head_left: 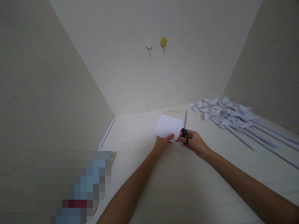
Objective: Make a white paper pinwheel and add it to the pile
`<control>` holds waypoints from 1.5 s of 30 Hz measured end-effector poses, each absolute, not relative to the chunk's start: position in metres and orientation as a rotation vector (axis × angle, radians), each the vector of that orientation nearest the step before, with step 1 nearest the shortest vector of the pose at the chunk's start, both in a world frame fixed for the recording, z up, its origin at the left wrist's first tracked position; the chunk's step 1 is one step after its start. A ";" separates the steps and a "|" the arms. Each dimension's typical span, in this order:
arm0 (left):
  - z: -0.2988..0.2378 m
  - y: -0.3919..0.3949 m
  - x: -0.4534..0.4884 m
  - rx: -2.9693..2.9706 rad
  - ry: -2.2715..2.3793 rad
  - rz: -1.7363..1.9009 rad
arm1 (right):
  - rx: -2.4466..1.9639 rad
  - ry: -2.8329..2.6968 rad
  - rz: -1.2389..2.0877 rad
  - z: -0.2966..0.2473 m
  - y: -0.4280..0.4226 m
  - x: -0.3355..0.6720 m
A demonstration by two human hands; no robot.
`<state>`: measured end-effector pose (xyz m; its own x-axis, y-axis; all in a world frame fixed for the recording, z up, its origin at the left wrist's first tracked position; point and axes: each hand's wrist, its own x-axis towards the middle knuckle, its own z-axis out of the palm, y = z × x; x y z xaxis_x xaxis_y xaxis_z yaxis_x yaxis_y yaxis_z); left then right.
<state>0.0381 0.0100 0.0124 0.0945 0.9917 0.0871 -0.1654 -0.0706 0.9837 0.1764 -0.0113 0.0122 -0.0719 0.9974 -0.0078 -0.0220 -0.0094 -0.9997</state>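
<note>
My left hand pinches the near corner of a folded white paper sheet, holding it just above the pale table. My right hand is closed round the black handles of a pair of scissors. The blades point up and away, running along the paper's right edge. Both hands sit close together near the table's middle.
Several white paper pinwheels on long rolled paper sticks lie in a row at the right. A thin white stick lies along the left wall. Two wall hooks, white and yellow, hang ahead. A blurred patch covers the lower left.
</note>
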 end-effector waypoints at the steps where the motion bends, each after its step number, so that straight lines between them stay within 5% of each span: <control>1: 0.012 0.010 0.038 1.188 0.969 1.269 | -1.159 -1.242 1.291 0.013 -0.011 0.176; 45: 0.009 0.011 0.038 1.314 1.048 1.235 | -1.146 -1.222 1.297 0.009 -0.008 0.177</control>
<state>0.0384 0.0115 0.0089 0.1002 0.9878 0.1189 -0.0431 -0.1151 0.9924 0.1773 -0.0082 0.0089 -0.0760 0.9970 -0.0114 -0.0485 -0.0151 -0.9987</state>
